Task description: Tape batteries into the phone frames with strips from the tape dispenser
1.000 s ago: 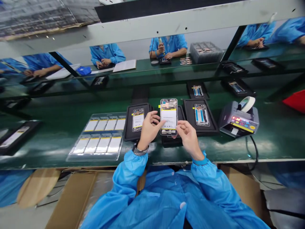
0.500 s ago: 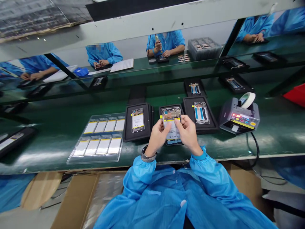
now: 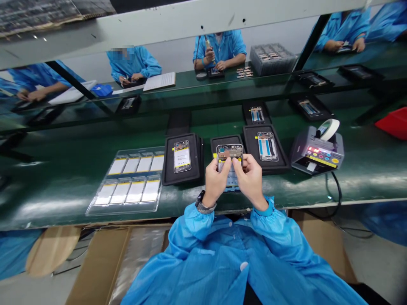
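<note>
An opened phone [image 3: 229,151], its circuit board and white battery exposed, is held in front of me over a black tray [image 3: 216,141]. My left hand [image 3: 217,178] grips its left edge, with the thumb pressed on the upper end of the battery. On the right edge, my right hand [image 3: 249,178] grips the same phone, its thumb beside the other one. Both thumbs and palms cover much of the battery. Left of my hands, another opened phone with a battery [image 3: 182,156] lies in a stack of black trays [image 3: 168,169].
Flat white batteries [image 3: 136,191] fill a clear plastic tray [image 3: 122,210] at left. To the right are a black tray [image 3: 282,163] with an opened phone [image 3: 267,146] and a tape dispenser [image 3: 318,148]. Co-workers sit beyond the shelf [image 3: 152,101].
My left thumb has moved up beside the right thumb at the battery's upper end. Both hands still hold the phone. The camera view has shifted slightly.
</note>
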`<action>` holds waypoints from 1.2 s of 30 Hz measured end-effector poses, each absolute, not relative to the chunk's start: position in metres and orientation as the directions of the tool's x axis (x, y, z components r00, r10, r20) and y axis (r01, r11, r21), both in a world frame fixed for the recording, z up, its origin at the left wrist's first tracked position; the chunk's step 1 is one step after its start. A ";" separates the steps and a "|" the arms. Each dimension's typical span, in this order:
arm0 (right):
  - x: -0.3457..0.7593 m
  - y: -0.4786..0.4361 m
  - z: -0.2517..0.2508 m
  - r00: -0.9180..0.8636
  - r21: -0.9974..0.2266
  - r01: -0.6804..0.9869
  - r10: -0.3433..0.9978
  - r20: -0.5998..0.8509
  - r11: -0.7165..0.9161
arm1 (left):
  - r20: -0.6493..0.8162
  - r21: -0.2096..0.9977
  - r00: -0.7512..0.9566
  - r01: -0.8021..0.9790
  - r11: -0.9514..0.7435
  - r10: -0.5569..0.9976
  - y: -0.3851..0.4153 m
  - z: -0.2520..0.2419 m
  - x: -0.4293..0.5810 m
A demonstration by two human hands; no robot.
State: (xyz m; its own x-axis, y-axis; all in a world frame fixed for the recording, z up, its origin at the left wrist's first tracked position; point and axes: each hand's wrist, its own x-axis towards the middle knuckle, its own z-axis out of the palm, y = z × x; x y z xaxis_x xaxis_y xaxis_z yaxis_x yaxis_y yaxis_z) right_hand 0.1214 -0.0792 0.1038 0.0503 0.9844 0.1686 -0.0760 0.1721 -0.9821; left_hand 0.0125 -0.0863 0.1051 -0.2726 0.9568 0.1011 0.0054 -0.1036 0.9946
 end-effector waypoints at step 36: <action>0.213 -0.084 0.080 0.313 -0.999 -0.044 0.950 0.003 0.017 | -0.293 0.878 0.045 -0.382 0.288 0.955 -0.099 0.074 0.011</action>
